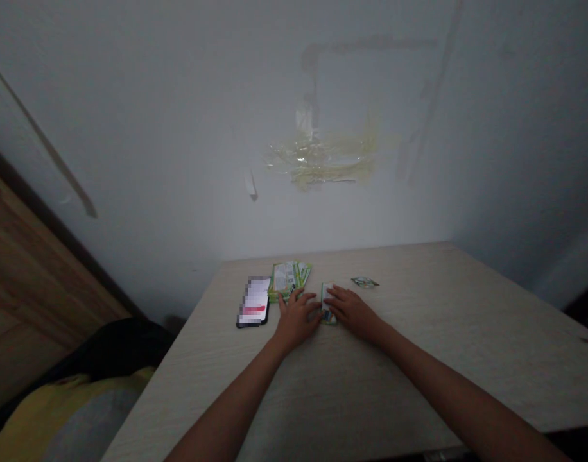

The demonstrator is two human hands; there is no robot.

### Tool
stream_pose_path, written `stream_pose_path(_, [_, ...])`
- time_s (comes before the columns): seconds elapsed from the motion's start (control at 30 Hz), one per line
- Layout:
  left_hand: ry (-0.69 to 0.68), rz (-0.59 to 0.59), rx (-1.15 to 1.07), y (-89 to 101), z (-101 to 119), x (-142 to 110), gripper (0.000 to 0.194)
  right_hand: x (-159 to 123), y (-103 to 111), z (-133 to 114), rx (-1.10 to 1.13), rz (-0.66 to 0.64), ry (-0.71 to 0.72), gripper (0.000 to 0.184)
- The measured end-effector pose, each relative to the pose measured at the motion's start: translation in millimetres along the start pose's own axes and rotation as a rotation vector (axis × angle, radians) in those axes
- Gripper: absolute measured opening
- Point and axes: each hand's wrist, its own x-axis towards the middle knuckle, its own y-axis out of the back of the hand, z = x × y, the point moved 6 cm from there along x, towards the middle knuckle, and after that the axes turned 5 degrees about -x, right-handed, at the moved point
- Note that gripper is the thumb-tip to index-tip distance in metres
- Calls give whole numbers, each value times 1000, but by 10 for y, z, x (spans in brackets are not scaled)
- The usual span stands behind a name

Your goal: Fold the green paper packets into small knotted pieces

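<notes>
Both my hands rest on a pale wooden table near its far edge. My left hand lies with its fingers spread, fingertips on the near edge of a fanned pile of green and white packets. My right hand lies flat, fingers stretched onto a single small green and white packet that sits between the two hands. Neither hand lifts anything off the table.
A dark phone with a lit screen lies left of the packets. A small torn wrapper piece lies right of my right hand. A white wall with tape residue stands behind the table. Yellow and grey cloth lies lower left.
</notes>
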Motion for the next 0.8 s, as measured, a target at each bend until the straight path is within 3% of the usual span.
stream_pose_path(0.33, [0, 6, 20, 2, 8, -3, 23, 16, -22, 10, 14, -5, -4, 32])
stream_pose_path(0.63, [-17, 23, 30, 10, 21, -2, 21, 8, 125, 37, 147, 162, -43, 27])
stream_pose_path(0.8, [-10, 25, 26, 15, 25, -10, 22, 9, 119, 36, 161, 84, -18, 26])
